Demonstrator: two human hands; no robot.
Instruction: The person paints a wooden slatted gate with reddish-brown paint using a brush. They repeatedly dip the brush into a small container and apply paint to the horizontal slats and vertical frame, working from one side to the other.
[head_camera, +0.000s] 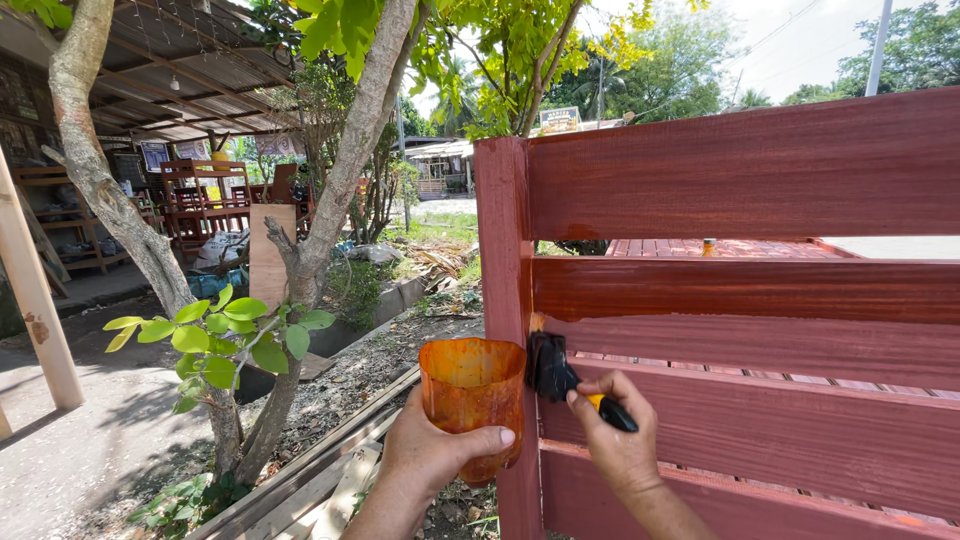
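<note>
My left hand (432, 455) grips a cut-off plastic container (473, 396) stained orange-brown, held upright just left of the frame's post. My right hand (616, 435) holds a paintbrush (560, 374) with a black head and a yellow-and-black handle. Its bristles press against the left end of a horizontal slat, beside the vertical post (503, 240) of a red-brown slatted wooden frame (740, 300). The upper slats look glossy and darker; the lower ones look duller.
A forked tree (330, 220) with leafy shoots (225, 335) stands close on the left. Loose planks (330, 470) lie on the ground below it. Red wooden furniture (205, 200) sits under a tin-roofed shed at the back left. A slatted red surface (720, 248) lies behind the frame.
</note>
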